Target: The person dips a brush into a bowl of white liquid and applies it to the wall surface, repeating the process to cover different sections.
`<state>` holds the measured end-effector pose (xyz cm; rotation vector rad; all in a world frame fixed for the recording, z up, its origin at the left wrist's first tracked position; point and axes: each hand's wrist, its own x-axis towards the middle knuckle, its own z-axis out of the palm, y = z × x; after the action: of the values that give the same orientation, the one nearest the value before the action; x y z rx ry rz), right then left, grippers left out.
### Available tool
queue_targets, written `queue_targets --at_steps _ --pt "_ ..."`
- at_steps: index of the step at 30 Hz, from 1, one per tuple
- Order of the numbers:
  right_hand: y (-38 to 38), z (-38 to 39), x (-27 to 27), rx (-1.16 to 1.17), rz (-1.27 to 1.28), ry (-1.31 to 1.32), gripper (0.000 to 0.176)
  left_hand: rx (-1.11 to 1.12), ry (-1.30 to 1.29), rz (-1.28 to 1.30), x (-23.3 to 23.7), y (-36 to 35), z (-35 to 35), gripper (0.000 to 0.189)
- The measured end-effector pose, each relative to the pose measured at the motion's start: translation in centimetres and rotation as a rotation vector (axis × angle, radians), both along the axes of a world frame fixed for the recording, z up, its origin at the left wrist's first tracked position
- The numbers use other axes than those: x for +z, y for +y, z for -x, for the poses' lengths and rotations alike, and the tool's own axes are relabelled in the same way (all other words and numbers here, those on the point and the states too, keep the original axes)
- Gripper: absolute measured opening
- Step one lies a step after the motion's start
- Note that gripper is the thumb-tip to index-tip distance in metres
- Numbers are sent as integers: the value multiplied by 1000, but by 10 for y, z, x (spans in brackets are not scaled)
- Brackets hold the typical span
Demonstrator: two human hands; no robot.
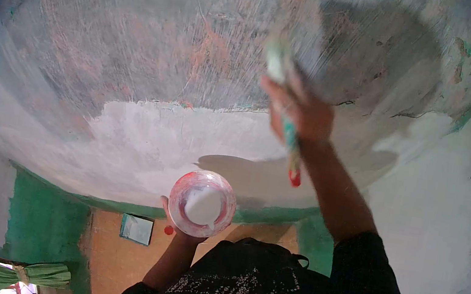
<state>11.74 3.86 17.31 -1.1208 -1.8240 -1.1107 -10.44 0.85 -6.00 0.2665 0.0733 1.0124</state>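
Note:
My right hand [307, 116] is closed around a paintbrush [289, 133] with a worn green handle and a red end. The brush head points up and away, over the grey, scraped part of the wall [143, 28], and it is smeared by motion. Lower down, my left hand [186, 239] holds up a round tub of white paint [179, 193]. Its rim and inner side are pinkish red with white smears. Most of the left hand is hidden under the tub, with a fingertip showing at its left side.
Below the rough patch runs a band of white-coated wall [150, 140]. Green wall [47, 209] borders it at the lower left, near a tied green curtain [46, 274]. On the orange-brown floor [117, 270] lie a pale rectangular object [137, 229] and a small red disc [168, 230].

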Motion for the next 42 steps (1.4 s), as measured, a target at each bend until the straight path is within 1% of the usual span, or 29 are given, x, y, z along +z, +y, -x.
queue_targets --at_steps 2,4,5,6,8,10,11,12,14,18,19,20,21,22,23,24,26,28,29,31,32,33,35,38,41,42 --pt "-2 6 -46 193 74 123 47 21 13 33 0 2 -1 96" --pt "-16 5 -70 270 304 149 48 12 -17 44 4 2 2 95" --pt "-21 1 -71 310 416 156 48 10 -37 45 7 2 4 95" --pt "-25 -4 -58 198 564 79 49 8 -40 25 7 3 6 95" --pt "-33 -17 -8 -40 846 -83 50 7 -50 -16 3 5 6 94" --pt "-32 -25 64 -124 715 -117 37 32 -74 -27 7 3 4 93" --pt "-24 -34 97 54 430 -145 36 45 -82 -35 8 3 3 93" --pt "-18 -40 117 231 143 -172 35 40 -103 -21 13 4 3 93" --pt "-15 -41 117 125 57 -126 32 27 -140 18 23 -1 5 92" --pt "-12 -42 95 -113 -94 -25 24 30 -104 23 12 0 0 92" --pt "-13 -41 80 -126 -86 -18 24 31 -103 35 11 1 0 92" --pt "-13 -42 51 0 26 48 24 34 -101 48 9 1 0 91" --pt "-14 -43 19 244 234 227 25 43 -106 60 6 2 1 92" --pt "-17 -38 -9 265 308 132 25 53 -112 71 3 4 1 92" --pt "-22 -31 -28 218 303 -78 25 62 -116 83 1 4 0 92" --pt "-24 -28 -35 174 289 -288 24 71 -125 89 2 4 -1 92" --pt "-26 -49 -17 226 771 5 38 78 -132 96 4 5 1 92" --pt "-25 -43 38 186 638 -138 35 50 -117 84 7 5 2 92" --pt "-23 -29 80 115 263 -424 28 31 -110 78 9 4 2 93" --pt "-13 -58 127 4 154 -257 25 -17 -127 -7 19 -2 0 93" --pt "-13 -56 139 -39 16 -324 24 -37 -137 -48 22 -3 0 93" --pt "-14 -54 152 -87 -128 -380 23 -24 -136 -13 17 -1 -2 93" --pt "-11 -48 130 -110 -140 -275 23 11 -138 59 1 4 -8 94" --pt "0 -35 78 -118 -155 -136 23 22 -140 65 2 5 -10 93" --pt "6 -55 -20 -2 63 -106 29 25 -139 46 8 3 -8 93" --pt "-4 -45 -34 34 360 -73 29 23 -136 43 12 2 -6 93"
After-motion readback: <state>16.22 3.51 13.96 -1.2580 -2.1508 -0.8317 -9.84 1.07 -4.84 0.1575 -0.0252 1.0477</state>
